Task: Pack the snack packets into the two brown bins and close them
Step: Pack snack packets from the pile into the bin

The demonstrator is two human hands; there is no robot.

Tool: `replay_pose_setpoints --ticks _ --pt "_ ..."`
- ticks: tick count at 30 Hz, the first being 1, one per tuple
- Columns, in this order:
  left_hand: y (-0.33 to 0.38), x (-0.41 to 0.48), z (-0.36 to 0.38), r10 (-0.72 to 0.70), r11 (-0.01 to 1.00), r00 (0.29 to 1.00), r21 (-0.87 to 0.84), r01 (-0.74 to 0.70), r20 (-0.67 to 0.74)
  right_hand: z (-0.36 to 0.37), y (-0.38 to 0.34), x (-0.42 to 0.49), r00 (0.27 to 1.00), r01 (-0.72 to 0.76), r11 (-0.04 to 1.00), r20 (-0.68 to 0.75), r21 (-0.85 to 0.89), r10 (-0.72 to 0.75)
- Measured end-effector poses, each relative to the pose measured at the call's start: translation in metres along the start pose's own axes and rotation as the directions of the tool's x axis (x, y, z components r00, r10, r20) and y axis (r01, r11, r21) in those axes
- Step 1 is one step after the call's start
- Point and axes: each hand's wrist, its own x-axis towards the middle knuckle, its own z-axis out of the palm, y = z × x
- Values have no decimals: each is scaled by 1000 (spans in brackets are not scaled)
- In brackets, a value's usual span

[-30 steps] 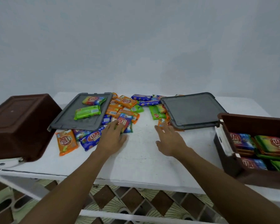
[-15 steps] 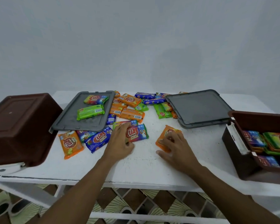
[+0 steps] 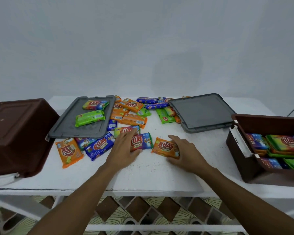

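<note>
Several snack packets lie scattered on the white table (image 3: 151, 172). My left hand (image 3: 124, 148) grips a rainbow-coloured packet (image 3: 142, 141) at mid-table. My right hand (image 3: 183, 150) closes around an orange packet (image 3: 165, 146) right beside it. One brown bin (image 3: 241, 150) stands open at the right, with several packets inside. The other brown bin (image 3: 15, 134) lies tipped over at the left, its bottom facing up. Two grey lids rest on the table: the left lid (image 3: 71, 122) carries two packets, the right lid (image 3: 202, 111) is bare.
An orange packet (image 3: 69, 151) and a blue packet (image 3: 99, 145) lie just in front of the left lid. More packets are heaped between the two lids at the back. The table's front edge runs under my forearms, with a tiled floor below.
Both hands slid their packets toward me from the pile. The fingers of each hand have now curled around its packet.
</note>
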Motion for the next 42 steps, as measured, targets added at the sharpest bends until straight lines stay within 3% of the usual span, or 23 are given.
replay_pose_setpoints --ticks 3,10,13,17,22,30,35,42 --pt "8 -1 -1 15 999 1000 49 -15 4 -8 -10 7 998 -15 999 58 -51 18" --pt "35 9 -11 44 986 994 156 -60 99 -54 -22 3 992 98 952 104 -289 -70" --pt "62 15 -10 16 990 992 134 -33 124 -85 -16 -9 993 110 937 64 -331 -94" --pt "112 26 -3 90 988 988 111 -104 126 -129 6 -33 986 111 941 -86 -321 -146" --pt "184 39 9 155 986 983 46 -161 102 -183 58 -66 981 -18 959 -193 -282 -38" --pt "291 48 41 335 940 942 50 -337 33 -241 168 -111 984 -102 946 -170 -306 51" --pt "345 59 69 427 901 899 36 -432 97 -255 229 -125 982 -131 921 -175 -366 70" --pt "387 67 114 431 826 879 303 -476 206 -254 269 -119 995 -47 876 -95 -480 1"
